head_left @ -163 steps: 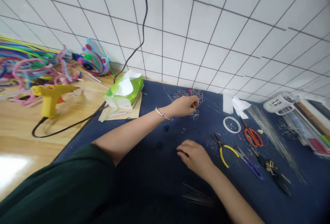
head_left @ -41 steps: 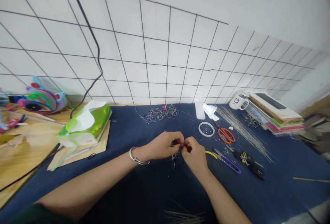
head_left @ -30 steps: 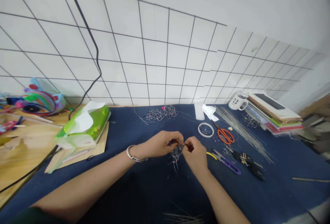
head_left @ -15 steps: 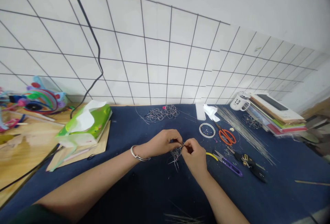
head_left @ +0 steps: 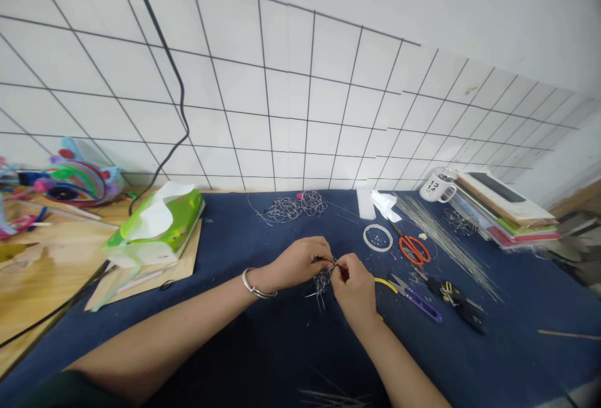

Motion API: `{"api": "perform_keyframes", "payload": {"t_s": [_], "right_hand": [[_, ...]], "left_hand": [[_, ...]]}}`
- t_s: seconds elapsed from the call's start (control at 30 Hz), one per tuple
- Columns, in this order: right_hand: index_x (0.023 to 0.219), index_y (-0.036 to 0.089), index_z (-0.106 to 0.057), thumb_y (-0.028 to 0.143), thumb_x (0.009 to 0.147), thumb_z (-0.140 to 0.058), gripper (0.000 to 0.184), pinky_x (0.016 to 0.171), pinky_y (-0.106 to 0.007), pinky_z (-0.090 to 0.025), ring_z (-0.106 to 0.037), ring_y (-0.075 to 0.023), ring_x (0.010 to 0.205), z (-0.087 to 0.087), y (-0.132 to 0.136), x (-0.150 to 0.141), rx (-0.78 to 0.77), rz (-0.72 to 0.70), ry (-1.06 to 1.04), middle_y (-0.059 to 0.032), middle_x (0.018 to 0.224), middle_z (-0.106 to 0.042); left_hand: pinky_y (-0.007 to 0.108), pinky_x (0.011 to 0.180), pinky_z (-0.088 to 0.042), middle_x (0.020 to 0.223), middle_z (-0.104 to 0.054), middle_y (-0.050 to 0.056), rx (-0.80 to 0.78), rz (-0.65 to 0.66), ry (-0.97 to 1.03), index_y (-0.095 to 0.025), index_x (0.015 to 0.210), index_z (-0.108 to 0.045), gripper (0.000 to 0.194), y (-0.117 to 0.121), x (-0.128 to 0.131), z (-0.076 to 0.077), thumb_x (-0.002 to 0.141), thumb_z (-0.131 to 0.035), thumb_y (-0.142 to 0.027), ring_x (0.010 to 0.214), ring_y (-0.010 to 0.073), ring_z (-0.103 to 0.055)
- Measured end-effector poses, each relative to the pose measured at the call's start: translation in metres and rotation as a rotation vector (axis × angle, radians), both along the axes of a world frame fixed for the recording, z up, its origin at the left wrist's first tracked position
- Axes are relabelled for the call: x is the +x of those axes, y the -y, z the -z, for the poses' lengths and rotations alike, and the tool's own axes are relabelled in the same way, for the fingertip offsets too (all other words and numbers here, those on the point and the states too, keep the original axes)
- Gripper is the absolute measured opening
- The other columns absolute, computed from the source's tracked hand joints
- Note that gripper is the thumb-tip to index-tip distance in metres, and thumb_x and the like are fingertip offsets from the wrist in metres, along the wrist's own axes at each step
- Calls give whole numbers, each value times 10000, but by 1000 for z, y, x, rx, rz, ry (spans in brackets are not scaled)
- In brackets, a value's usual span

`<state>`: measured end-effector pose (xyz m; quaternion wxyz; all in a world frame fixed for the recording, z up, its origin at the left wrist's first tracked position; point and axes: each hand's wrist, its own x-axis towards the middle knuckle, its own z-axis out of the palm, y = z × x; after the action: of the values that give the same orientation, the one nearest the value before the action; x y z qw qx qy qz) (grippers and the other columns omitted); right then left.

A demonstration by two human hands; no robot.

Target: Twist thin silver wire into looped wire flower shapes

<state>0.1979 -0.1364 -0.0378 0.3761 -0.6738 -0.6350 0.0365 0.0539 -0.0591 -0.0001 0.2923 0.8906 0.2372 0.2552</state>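
A small tangle of thin silvery wire [head_left: 321, 284] hangs between my two hands, its loose ends pointing down over the dark blue cloth. My left hand [head_left: 303, 263], with a silver bangle at the wrist, pinches the wire from the left. From the right, my right hand [head_left: 355, 284] grips it too, thumb and forefinger closed close to the left fingertips. The exact spot that the fingers hold is partly hidden. Just right of my right hand lie a tool with a yellow handle [head_left: 385, 283] and purple-handled thread snips [head_left: 422, 303].
Orange-handled scissors [head_left: 414, 249], a white ring dish [head_left: 377, 238] and black pliers [head_left: 457, 305] lie to the right, beside a long bundle of straight wires [head_left: 446, 242]. Looped wire shapes [head_left: 300, 206] rest at the back. A green tissue pack [head_left: 181, 223] is left; a mug [head_left: 436, 188] stands back right.
Both hands stay close together on the wire; the fingertips have shifted slightly and the left wrist has turned a little. The things on the table have not moved.
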Motion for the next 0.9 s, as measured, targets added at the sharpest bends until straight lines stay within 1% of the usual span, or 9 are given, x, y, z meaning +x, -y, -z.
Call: {"api": "perform_keyframes", "payload": {"t_s": [0.2, 0.33, 0.43, 0.53, 0.73, 0.9], "right_hand": [[703, 194, -469, 120, 751, -419, 102, 610, -241, -344, -483, -132, 608, 4, 0, 0, 44, -18, 104, 10, 647, -488], [704, 198, -466, 121, 743, -424, 95, 594, -232, -344, -481, -128, 600, 1, 0, -1, 31, -30, 63, 19, 634, -482], [716, 201, -473, 129, 738, -427, 88, 589, -221, -352, -484, -123, 600, -3, 0, -1, 16, -32, 10, 24, 630, -488], [730, 200, -488, 132, 742, -423, 95, 603, -220, -358, -491, -122, 614, -6, 0, 0, 12, -29, 13, 18, 654, -506], [730, 196, -503, 133, 761, -411, 116, 604, -229, -354, -492, -130, 625, -4, 0, 0, 24, -26, 86, 0, 678, -520], [789, 184, -521, 115, 775, -405, 136, 650, -245, -364, -512, -143, 669, 1, 0, 0, 56, -48, 147, -20, 728, -545]], "left_hand": [[214, 670, -420, 798, -588, 24, 66, -33, -17, -152, 753, -607, 112, 6, 3, 2, 752, -507, -102, 731, 113, -539], [217, 665, -419, 778, -578, 25, 63, -34, -17, -142, 732, -577, 98, 6, 4, 0, 737, -495, -90, 729, 117, -531], [214, 671, -419, 773, -580, 19, 32, 3, -7, -146, 737, -579, 111, 3, 3, -3, 751, -486, -87, 746, 117, -531], [212, 695, -420, 778, -588, 13, -8, 29, -3, -154, 742, -595, 124, 0, 2, -4, 771, -493, -90, 760, 112, -537], [210, 712, -424, 807, -598, 16, -8, 17, 3, -163, 749, -617, 136, -1, 1, 2, 793, -503, -102, 764, 109, -549], [215, 708, -430, 826, -593, 32, 43, 8, -15, -158, 780, -627, 145, 1, 1, 4, 799, -493, -108, 764, 117, -549]]}}
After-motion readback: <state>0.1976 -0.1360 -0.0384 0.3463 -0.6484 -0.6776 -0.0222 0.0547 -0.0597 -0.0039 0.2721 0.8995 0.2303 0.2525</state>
